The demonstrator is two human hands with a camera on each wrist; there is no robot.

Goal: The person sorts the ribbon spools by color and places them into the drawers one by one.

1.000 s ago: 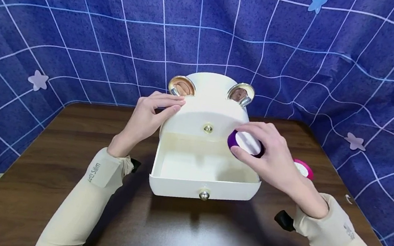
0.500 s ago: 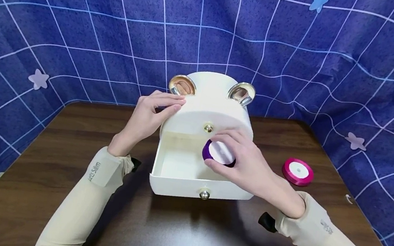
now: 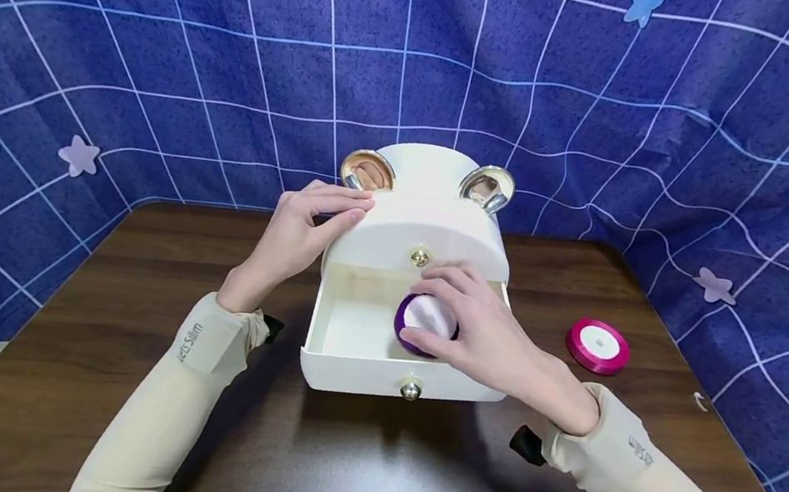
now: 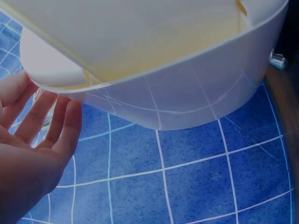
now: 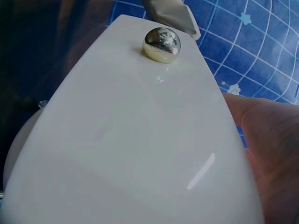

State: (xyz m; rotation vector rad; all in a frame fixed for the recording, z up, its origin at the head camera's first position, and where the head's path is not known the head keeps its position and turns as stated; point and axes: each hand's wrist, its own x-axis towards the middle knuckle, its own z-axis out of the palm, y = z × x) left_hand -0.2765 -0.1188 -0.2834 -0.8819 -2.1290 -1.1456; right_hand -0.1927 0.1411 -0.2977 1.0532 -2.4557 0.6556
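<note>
A white box with bear-like gold ears (image 3: 427, 175) stands on the table, its lower drawer (image 3: 362, 372) pulled out. Inside that drawer, toward the right half, my right hand (image 3: 484, 334) holds a roll of purple ribbon (image 3: 404, 319) with a white face, thumb in front and fingers behind. In the right wrist view the drawer front (image 5: 131, 116) with its silver knob (image 5: 162, 45) hides most of the hand. My left hand (image 3: 298, 228) rests its fairly straight fingers on the box's upper left side. The left wrist view shows those fingertips (image 4: 72, 109) at the box's edge.
A pink ribbon roll (image 3: 597, 346) lies on the brown table (image 3: 186, 435) right of the box. The box's closed upper drawer carries a gold knob (image 3: 419, 257). A blue gridded cloth (image 3: 237, 73) hangs behind and beside the table.
My right hand has carried the purple ribbon roll leftward and down into the drawer, uncovering the pink roll. My left hand has stayed at the box.
</note>
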